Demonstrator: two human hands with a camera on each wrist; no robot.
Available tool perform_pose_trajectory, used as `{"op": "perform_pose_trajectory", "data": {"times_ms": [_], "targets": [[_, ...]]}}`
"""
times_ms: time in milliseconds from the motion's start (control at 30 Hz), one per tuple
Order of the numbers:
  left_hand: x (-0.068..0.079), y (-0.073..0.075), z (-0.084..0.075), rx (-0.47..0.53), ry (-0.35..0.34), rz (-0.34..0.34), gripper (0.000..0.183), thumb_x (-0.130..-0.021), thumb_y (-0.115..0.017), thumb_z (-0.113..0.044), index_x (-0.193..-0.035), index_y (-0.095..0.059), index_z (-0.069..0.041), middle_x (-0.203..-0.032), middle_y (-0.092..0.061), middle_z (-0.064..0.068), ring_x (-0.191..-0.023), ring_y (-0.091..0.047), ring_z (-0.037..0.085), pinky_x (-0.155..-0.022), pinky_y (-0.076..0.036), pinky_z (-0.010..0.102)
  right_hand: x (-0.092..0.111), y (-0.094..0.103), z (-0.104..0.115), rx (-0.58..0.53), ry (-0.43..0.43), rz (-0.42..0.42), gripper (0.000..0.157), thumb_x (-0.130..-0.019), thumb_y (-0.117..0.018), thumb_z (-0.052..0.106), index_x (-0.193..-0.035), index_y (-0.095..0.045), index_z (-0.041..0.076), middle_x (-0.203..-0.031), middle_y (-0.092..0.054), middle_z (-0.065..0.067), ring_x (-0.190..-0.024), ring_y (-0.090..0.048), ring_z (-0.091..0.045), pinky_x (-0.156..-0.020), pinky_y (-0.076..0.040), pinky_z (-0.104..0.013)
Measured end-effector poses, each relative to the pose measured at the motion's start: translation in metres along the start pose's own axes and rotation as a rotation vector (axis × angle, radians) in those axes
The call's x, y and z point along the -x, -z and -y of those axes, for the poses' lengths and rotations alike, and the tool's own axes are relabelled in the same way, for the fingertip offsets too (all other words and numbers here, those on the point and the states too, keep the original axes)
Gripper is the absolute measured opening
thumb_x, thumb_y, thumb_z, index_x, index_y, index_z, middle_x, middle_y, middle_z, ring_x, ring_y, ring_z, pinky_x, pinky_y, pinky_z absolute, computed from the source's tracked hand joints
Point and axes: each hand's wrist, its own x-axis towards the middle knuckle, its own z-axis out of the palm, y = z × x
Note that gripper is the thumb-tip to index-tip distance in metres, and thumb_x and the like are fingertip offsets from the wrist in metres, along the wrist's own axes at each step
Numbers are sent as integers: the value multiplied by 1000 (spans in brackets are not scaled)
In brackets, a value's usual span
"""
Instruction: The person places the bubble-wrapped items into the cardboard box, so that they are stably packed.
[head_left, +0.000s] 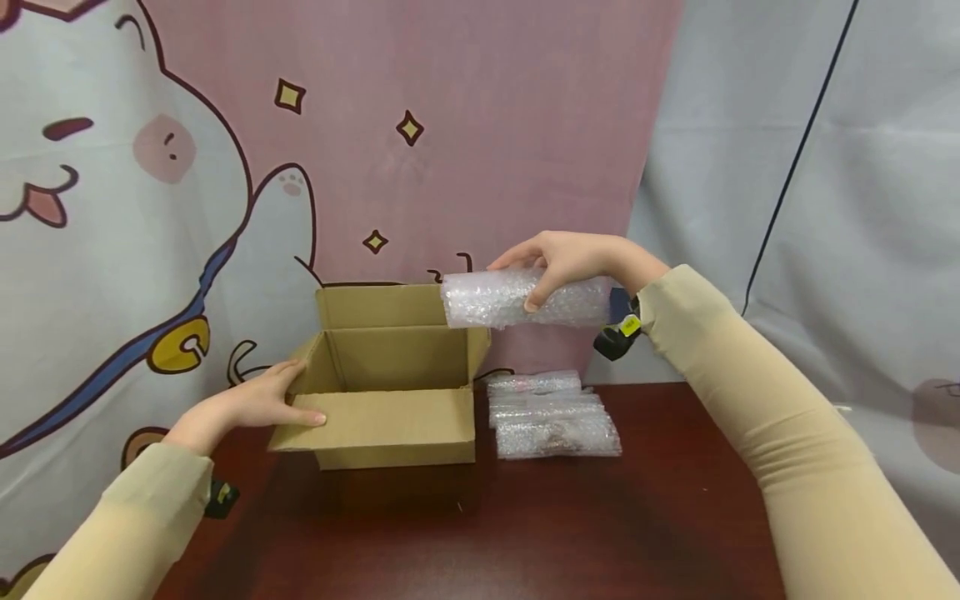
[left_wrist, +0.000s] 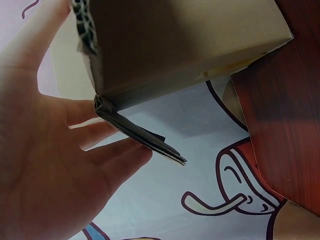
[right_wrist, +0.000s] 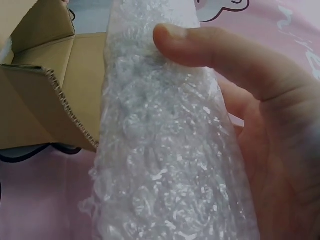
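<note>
In the head view my right hand [head_left: 573,258] holds up a long roll of bubble wrap [head_left: 487,300], above the box's right side. The right wrist view shows the thumb pressed on the near face of the bubble wrap [right_wrist: 160,145], with the other fingers partly hidden behind it. An open cardboard box [head_left: 397,429] stands on the table, flaps spread outward. My left hand [head_left: 255,404] grips its front left corner, thumb over the front flap. From the left wrist, fingers of the left hand [left_wrist: 65,150] lie against the folded side flap [left_wrist: 140,132].
Several more bubble-wrapped bundles [head_left: 555,425] lie on the dark red table [head_left: 585,525], right of the box. Behind the table hangs a pink and white cloth [head_left: 525,125] printed with a cartoon cat. A dark cord [head_left: 798,158] runs down the pale cloth at right.
</note>
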Motion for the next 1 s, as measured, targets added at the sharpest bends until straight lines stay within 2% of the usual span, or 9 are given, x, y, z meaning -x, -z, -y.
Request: {"op": "perform_pose_trajectory", "data": {"times_ms": [233, 700, 1000], "targets": [[2, 1, 0, 0, 0, -6, 111, -79, -73, -55, -146, -20, 17, -146, -21, 41, -133, -23, 57, -102, -26, 67, -29, 1, 15, 18, 45, -20, 73, -73, -84, 22, -140, -55, 27, -138, -52, 2, -118, -51, -22, -97, -42, -42], [2, -1, 0, 8, -1, -2, 112, -79, -73, -55, -146, -20, 17, -146, -21, 41, -133, -22, 57, -102, -26, 67, -80, -19, 39, 76, 66, -47, 73, -77, -81, 25, -143, -51, 29, -140, -49, 5, -121, -47, -16, -99, -40, -35], [1, 0, -1, -2, -10, -18, 112, -78, -74, -55, -145, -21, 18, -145, -22, 42, -132, -24, 57, -103, -27, 66, -107, -35, 46, 39, 68, -95, 73, -79, -80, 20, -145, -49, 21, -147, -45, 2, -136, -38, -19, -108, -33, -33]]}}
